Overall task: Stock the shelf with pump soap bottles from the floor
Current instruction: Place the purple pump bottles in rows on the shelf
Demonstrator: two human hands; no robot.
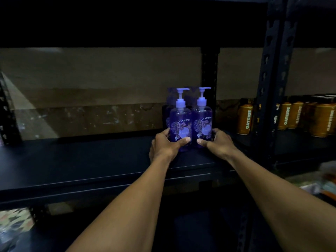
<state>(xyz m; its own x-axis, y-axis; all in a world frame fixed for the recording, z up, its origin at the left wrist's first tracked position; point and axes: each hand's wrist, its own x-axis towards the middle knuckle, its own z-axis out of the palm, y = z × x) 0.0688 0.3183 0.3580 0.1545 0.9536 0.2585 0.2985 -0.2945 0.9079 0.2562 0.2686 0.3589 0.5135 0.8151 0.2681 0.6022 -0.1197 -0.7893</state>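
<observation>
Two purple pump soap bottles stand upright side by side on the dark shelf (81, 160), near its right end. My left hand (164, 145) wraps the base of the left bottle (180, 122), thumb across its front label. My right hand (217, 140) grips the base of the right bottle (202, 119) the same way. Both pumps point right. Behind the pair, more purple bottles show faintly, mostly hidden.
A black slotted upright (269, 79) stands right of the bottles. Beyond it, several orange bottles (289, 115) fill the neighbouring shelf. A thinner post (209, 73) rises behind the soap. The shelf's left side is bare board. Patterned floor (12, 220) shows at lower left.
</observation>
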